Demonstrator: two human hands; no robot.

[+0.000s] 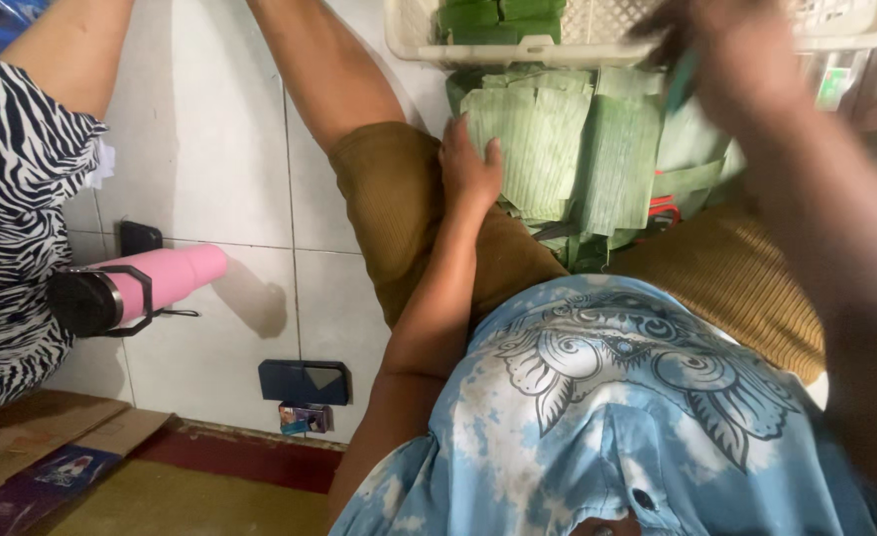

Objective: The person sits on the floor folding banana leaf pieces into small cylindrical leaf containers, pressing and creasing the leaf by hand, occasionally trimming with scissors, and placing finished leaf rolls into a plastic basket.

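Head view looks straight down on a person sitting on a white tiled floor (210, 149), legs apart, in brown shorts (399, 218) and a blue patterned shirt (617, 407). A stack of cut green leaves (558, 149) lies across the lap between the thighs, spilling toward the floor in front.

Left hand (468, 169) rests flat on the near left edge of the stack, palm down, fingers (453, 149) loosely together and lying on the top leaf, thumb spread to the side; it presses rather than grips. Right hand (726, 60) is raised above the far right side of the stack and is badly blurred. Something green shows at it, but whether its fingers are closed on a leaf or apart I cannot tell.

Just beyond the stack sits a cream plastic basket (597, 45) with a mesh bottom, holding folded darker green leaf bundles (498, 18) in its left part. Something red (665, 210) peeks out from under the leaves on the right.

On the floor to the left lies a pink bottle (161, 278) with a black lid, tipped on its side, with a dark phone (139, 236) just behind it. Nearer the camera a dark blue wallet-like case (305, 381) lies on the tiles, a small colourful packet (305, 417) touching its lower edge. Another person in a zebra-striped garment (12, 218) sits at the far left, one bare arm in view. Flat cardboard (32, 437) lies at the bottom left corner.
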